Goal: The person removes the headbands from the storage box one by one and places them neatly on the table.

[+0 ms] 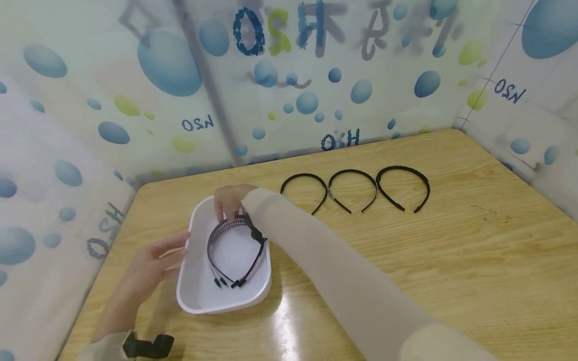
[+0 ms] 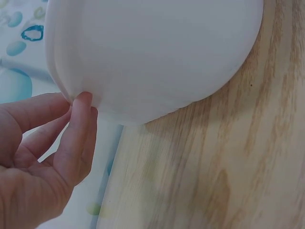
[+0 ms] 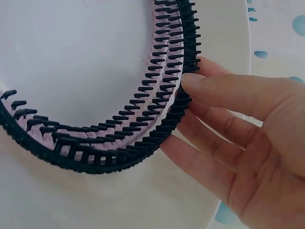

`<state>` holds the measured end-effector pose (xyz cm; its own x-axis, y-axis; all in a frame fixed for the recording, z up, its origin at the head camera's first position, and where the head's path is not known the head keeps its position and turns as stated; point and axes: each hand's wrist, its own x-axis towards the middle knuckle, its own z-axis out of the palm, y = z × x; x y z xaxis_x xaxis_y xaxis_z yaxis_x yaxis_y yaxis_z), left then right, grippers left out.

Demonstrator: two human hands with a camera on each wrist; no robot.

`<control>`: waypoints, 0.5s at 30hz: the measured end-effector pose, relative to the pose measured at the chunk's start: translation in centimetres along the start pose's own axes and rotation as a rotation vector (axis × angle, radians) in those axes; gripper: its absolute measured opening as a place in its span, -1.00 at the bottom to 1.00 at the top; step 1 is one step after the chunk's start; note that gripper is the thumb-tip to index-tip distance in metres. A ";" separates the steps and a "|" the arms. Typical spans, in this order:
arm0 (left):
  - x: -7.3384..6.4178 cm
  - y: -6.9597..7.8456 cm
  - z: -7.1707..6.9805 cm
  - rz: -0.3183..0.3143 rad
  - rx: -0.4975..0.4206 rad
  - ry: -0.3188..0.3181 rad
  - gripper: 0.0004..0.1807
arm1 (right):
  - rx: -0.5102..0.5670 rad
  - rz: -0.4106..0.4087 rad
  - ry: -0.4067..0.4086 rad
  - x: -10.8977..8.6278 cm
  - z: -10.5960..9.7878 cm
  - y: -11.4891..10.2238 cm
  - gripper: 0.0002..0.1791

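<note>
A white plastic tub (image 1: 198, 298) stands on the left part of the table. My left hand (image 1: 146, 265) pinches its rim between thumb and fingers, as the left wrist view shows. Inside the tub, black toothed headbands (image 3: 167, 121) lie nested together, with pinkish lining between the rows of teeth; their exact number is unclear. Reaching into the tub, my right hand (image 1: 230, 200) pinches the outer black band at its curved top, thumb on one side and fingers on the other. The headbands' tips (image 1: 238, 284) point toward me.
Three black headbands lie in a row to the right of the tub: left (image 1: 303, 174), middle (image 1: 352, 170) and right (image 1: 402, 167). My right forearm partly covers the left one. A patterned curtain (image 1: 289, 80) hangs behind the wooden table (image 1: 429, 271).
</note>
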<state>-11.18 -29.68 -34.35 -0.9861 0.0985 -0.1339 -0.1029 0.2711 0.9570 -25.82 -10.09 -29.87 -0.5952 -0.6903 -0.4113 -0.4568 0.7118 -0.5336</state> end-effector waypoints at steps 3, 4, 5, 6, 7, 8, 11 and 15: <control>0.2 -0.1 0.0 -0.006 0.020 0.001 -0.48 | 0.019 0.002 0.007 -0.2 0.0 0.2 -0.72; 0.2 -0.1 0.0 -0.008 0.022 0.000 -0.47 | 0.027 0.000 0.011 -0.3 0.0 0.3 -0.72; 0.2 -0.1 0.1 -0.004 0.023 -0.002 -0.47 | 0.032 -0.004 0.014 -0.3 0.0 0.4 -0.71; 0.2 -0.1 0.1 -0.004 0.021 -0.003 -0.47 | 0.038 -0.009 0.017 -0.4 0.0 0.5 -0.70; 0.1 -0.1 0.0 0.000 0.017 -0.005 -0.48 | 0.038 -0.013 0.019 -0.5 -0.1 0.5 -0.69; 0.1 -0.1 0.0 0.003 0.016 -0.007 -0.48 | 0.040 -0.019 0.020 -0.5 -0.1 0.5 -0.69; 0.0 0.0 0.0 0.019 -0.002 -0.017 -0.50 | 0.035 -0.036 0.028 -0.5 -0.2 0.5 -0.67; 0.0 -0.2 -0.1 0.026 -0.029 -0.024 -0.52 | 0.031 -0.046 0.035 -0.5 -0.4 0.4 -0.70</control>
<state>-11.23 -29.84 -34.50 -0.9851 0.1284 -0.1147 -0.0813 0.2404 0.9673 -25.98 -9.35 -29.58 -0.5974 -0.7168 -0.3596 -0.4641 0.6747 -0.5739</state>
